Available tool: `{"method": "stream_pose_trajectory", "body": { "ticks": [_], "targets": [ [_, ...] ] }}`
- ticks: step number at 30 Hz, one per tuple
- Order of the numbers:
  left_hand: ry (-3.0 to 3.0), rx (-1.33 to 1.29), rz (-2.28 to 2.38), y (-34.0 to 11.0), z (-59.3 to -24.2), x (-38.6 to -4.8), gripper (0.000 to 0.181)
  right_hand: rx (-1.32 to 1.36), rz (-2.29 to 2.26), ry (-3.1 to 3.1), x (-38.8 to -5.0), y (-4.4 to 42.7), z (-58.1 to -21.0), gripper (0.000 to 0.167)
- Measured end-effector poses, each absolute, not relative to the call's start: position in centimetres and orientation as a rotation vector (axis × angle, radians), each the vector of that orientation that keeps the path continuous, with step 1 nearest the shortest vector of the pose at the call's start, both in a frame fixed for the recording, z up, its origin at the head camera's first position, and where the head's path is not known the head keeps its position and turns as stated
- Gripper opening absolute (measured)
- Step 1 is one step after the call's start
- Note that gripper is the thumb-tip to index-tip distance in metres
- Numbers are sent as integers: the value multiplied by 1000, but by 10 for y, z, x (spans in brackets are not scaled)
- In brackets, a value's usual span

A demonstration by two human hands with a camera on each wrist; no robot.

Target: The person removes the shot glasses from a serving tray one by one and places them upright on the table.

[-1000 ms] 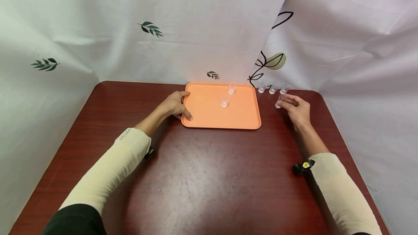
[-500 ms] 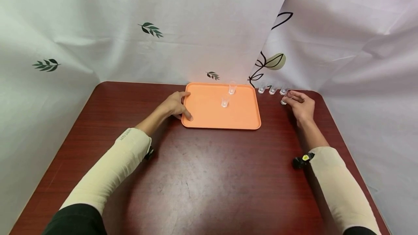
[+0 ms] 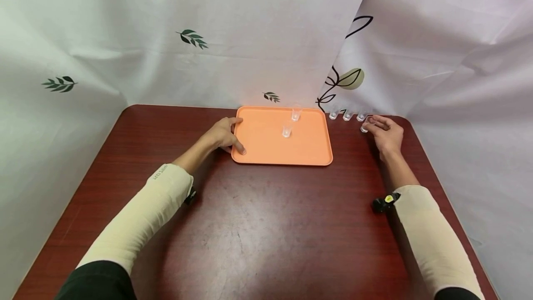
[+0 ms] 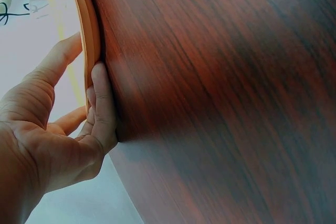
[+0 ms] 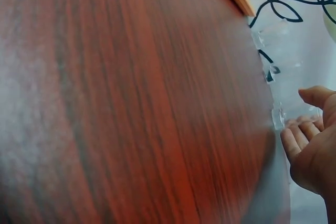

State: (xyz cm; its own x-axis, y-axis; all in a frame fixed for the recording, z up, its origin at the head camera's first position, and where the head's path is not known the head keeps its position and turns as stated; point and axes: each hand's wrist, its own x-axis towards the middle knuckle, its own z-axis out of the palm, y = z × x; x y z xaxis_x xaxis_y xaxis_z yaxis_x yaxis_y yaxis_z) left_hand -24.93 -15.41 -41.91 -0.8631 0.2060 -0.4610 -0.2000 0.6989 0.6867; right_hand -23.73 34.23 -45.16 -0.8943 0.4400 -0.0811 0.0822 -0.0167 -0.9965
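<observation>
My left hand [image 3: 222, 134] grips the left edge of an orange tray [image 3: 266, 149]. In the left wrist view, fingers wrap the outside of the tray's rim [image 4: 88, 30]. Two small clear plastic cups stand upright on the tray: one near its back edge [image 3: 296, 114], the other cup [image 3: 286, 131] closer to the middle. Over at the table's back right, my right hand [image 3: 388, 137] pinches a similar clear cup [image 3: 364, 128] between thumb and fingers, low by the tabletop. Its upper part is partly hidden by the fingers. Whether its base touches the wood I cannot tell.
Left of the held cup, a row of clear cups lines the back edge: a cup [image 3: 333, 115], a second cup [image 3: 347, 115] and a third cup [image 3: 361, 116]. The dark red wooden table [image 3: 266, 226] meets a white leaf-patterned curtain [image 3: 233, 50] behind.
My right hand has moved right and slightly back with the cup, toward the end of the row, and moved only slightly in the last half second. My left hand and the tray stay put.
</observation>
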Motion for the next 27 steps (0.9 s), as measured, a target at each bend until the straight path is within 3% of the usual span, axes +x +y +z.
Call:
{"method": "stream_pose_trajectory", "body": {
  "ticks": [15, 27],
  "targets": [
    [2374, 3, 1075, -155, -420, -251, 126, -645, 1929, -2056, -226, 346, -454, 62],
    [2388, 1, 1046, -155, -421, -252, 126, -634, 1950, -2090, -207, 354, -452, 64]
  ]
}}
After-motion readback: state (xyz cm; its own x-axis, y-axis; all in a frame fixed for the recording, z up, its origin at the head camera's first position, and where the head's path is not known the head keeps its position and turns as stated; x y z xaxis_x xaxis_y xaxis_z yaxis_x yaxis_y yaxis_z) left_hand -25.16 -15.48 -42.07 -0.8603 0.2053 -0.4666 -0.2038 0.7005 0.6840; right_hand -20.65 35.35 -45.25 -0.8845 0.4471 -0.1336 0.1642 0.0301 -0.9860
